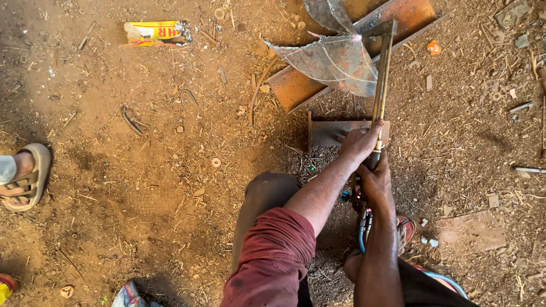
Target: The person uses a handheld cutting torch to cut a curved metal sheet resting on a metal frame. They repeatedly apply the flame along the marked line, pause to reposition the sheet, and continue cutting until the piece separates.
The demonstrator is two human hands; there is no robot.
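Head view shows a cutting torch (381,85) held in both hands, its tip meeting a thin curved metal sheet (335,59) at a small bright flame. That sheet lies on a rusty steel beam (296,88) on the dirt floor (142,170). Right hand (375,182) has its fingers clamped around the torch handle; left hand (359,142) rests just ahead, fingers together on the tube above a small steel block (330,132). Someone's sandalled foot (25,176) stands well apart at left.
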